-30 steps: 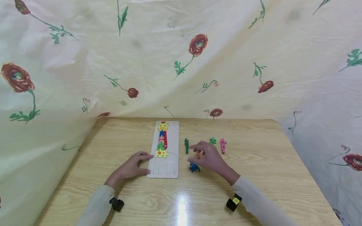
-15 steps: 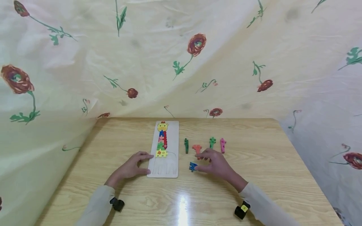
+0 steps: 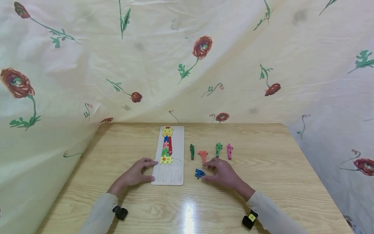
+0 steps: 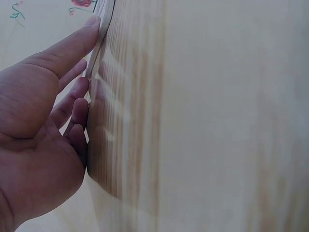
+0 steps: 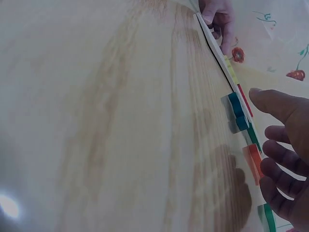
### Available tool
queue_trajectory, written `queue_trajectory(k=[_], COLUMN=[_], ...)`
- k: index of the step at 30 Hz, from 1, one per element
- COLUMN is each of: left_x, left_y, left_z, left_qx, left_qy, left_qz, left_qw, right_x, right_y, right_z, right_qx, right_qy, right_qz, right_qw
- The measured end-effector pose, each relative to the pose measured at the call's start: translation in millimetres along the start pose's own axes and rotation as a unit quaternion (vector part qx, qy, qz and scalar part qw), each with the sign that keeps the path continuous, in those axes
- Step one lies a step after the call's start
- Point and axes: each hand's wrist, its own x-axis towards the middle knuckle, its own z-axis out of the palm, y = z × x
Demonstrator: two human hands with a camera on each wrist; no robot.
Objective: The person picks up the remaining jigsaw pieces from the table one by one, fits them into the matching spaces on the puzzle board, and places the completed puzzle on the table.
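A white giraffe puzzle board [image 3: 179, 143] lies on the table, with a yellow head, a coloured neck and a yellow piece [image 3: 167, 160] set in its upper part. My left hand [image 3: 137, 172] rests at the board's left edge, thumb and forefinger touching the rim. To the right of the board, my right hand [image 3: 223, 173] is low over the table, its thumb and forefinger apart. The thumb tip is right beside a blue puzzle piece [image 3: 199, 174], and the forefinger is at the lower end of an orange puzzle piece [image 3: 203, 155]. Nothing shows between those fingers.
A dark green piece [image 3: 192, 151] lies between board and orange piece. Further right are a lighter green piece [image 3: 218, 149] and a pink piece [image 3: 230, 151]. Flowered cloth [image 3: 163, 65] hangs behind the wooden table [image 3: 157, 208].
The right hand has drawn back to the right and slightly nearer, uncovering the orange and lighter green pieces. The left hand stays at the board's edge.
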Motion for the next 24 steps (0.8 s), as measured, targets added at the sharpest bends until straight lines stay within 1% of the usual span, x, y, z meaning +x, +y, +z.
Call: queue_trajectory(k=[7, 16, 24], left_x=[-0.1, 0.0, 0.6], left_y=[-1.1, -1.5, -2.3], left_z=[0.2, 0.2, 0.6], left_qx=[0.007, 0.006, 0.005], left_qy=[-0.002, 0.001, 0.000], left_qz=[0.008, 0.015, 0.012], left_qw=[0.9999, 0.9999, 0.9999], right_x=[-0.3, 0.0, 1.2], right_y=[1.5, 4.6, 1.7], right_z=[1.6, 6.4, 7.5], right_qx=[0.015, 0.012, 0.011], right_qy=[-0.009, -0.014, -0.024], right_qz=[0.008, 0.014, 0.005], right_qw=[0.9998, 0.9997, 0.9996])
